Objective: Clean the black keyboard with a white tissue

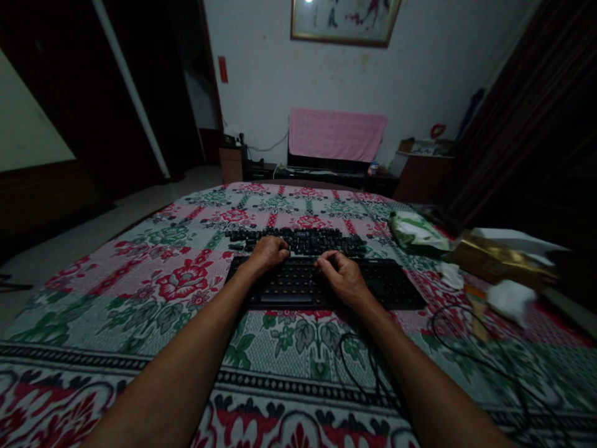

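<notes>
A black keyboard base (392, 287) lies on a floral bedspread (153, 292), its keycaps removed. A heap of loose black keycaps (308, 239) lies just beyond it. My left hand (268, 252) rests at the keyboard's far left edge beside the heap, fingers curled; what they hold is hidden. My right hand (342, 277) is over the keyboard's middle, fingers pinched together on something too small to make out.
A black cable (361, 361) coils on the bedspread near my right forearm. A green-white packet (415, 231), crumpled tissues (510, 300) and a gold-coloured package (504, 261) lie at the right. A pink cloth (336, 134) covers a screen at the far wall.
</notes>
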{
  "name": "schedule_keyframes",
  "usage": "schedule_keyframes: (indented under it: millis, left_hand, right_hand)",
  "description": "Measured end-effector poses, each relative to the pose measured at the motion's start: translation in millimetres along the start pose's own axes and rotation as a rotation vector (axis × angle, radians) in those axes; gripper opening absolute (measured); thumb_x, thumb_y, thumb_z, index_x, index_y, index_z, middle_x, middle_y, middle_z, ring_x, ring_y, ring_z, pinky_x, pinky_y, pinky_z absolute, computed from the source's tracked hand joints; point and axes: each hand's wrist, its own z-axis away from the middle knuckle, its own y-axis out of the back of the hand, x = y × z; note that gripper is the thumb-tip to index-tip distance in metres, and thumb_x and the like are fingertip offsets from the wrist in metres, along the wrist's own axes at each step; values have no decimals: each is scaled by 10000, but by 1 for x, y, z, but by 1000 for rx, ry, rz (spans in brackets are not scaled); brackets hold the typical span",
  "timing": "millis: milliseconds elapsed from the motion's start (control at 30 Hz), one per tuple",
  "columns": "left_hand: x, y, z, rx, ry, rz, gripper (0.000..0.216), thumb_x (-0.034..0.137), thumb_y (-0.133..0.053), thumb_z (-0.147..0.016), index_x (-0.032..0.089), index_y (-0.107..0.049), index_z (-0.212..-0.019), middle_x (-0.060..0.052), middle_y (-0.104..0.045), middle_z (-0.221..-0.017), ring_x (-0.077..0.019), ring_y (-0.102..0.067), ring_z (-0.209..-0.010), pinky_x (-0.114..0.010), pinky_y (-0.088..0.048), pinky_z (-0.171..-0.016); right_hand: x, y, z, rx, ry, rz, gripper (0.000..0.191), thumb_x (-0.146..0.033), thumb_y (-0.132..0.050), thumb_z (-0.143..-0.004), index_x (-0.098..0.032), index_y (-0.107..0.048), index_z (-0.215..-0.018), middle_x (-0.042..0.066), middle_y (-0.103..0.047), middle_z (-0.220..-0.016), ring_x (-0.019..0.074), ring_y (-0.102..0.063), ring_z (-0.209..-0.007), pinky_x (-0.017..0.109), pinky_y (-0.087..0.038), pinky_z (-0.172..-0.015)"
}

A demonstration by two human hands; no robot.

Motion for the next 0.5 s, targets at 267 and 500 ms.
schedule_keyframes:
  millis: [267, 500]
  left_hand:
    - [6, -3, -13, -84, 240, 99, 243, 270, -601, -688, 182, -734, -871, -25, -724, -821, -163, -652, -799, -191, -461, -698]
    - [7, -7, -13, -17, 248, 106, 236, 224, -588, -679, 201, -734, -863, -38, -724, -894, -166, -650, -866, -197, -459, -750]
  right_hand:
    - [2, 0, 0, -5, 4, 29, 275, -439, -477, -834, -179, -568, -844, 25, -644, -753, 135, -581, -624, 245, -441, -615]
    - [-2, 0, 0, 4, 10, 78, 255, -423, -490, -827, -183, -577, -824, 9, -623, -693, 138, -573, -617, 244, -431, -618]
